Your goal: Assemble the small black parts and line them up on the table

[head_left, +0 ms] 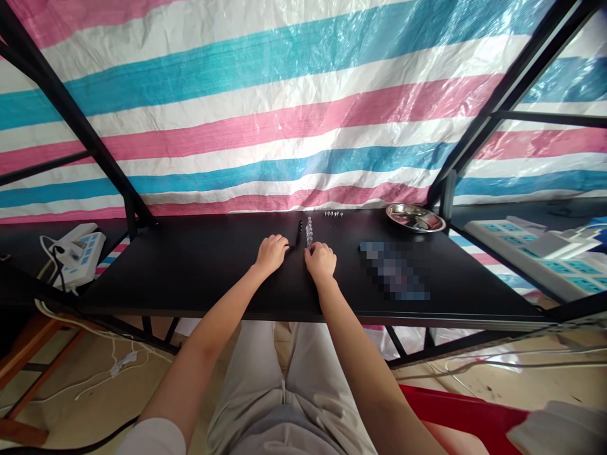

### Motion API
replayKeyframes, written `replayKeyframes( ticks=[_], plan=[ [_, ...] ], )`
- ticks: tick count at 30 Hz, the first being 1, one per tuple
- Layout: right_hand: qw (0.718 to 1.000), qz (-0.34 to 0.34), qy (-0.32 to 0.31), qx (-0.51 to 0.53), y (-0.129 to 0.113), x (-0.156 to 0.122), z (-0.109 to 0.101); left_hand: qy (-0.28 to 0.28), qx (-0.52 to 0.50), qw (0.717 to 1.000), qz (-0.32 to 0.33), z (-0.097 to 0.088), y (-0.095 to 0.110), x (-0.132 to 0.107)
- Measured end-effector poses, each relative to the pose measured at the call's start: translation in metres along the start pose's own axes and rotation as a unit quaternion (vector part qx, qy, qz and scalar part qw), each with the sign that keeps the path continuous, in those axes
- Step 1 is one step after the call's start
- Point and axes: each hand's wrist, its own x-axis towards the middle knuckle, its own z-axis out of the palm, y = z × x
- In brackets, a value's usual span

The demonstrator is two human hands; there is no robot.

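Note:
My left hand (272, 254) rests on the black tabletop with its fingers curled together. Its fingertips are at the near end of a row of small black pieces (299, 231); what they pinch, if anything, is too small to make out. Just to the right, my right hand (322, 260) is closed too, thumb and fingers together at the near end of a row of small clear, shiny pieces (309, 232). Whatever it grips is hidden by the fingers. The two rows run side by side, away from me. Farther back lies a short line of small silvery pieces (333, 214).
A round metal dish (415, 218) stands at the table's back right. Nearer lies a blurred-out dark blue item (394, 272). Black frame posts rise at both sides, with power strips (85, 259) beyond the left one and more at right. A striped sheet (284, 126) hangs behind.

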Motion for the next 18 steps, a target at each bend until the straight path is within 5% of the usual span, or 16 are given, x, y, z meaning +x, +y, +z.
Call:
replayKeyframes(
  ticks=[8, 12, 18],
  plan=[
    [0.984, -0.158, -0.028, 0.073, -0.026, -0.005, -0.001, 0.165, -0.158, 0.966, -0.119, -0.010, -0.059, -0.020],
    [0.978, -0.190, -0.059, 0.069, -0.061, 0.001, 0.003, 0.232, -0.200, 0.941, -0.142, -0.014, -0.065, -0.025],
    [0.975, -0.211, -0.073, 0.017, -0.082, 0.011, 0.026, 0.232, -0.211, 0.934, -0.172, -0.015, -0.064, -0.028]
  ],
)
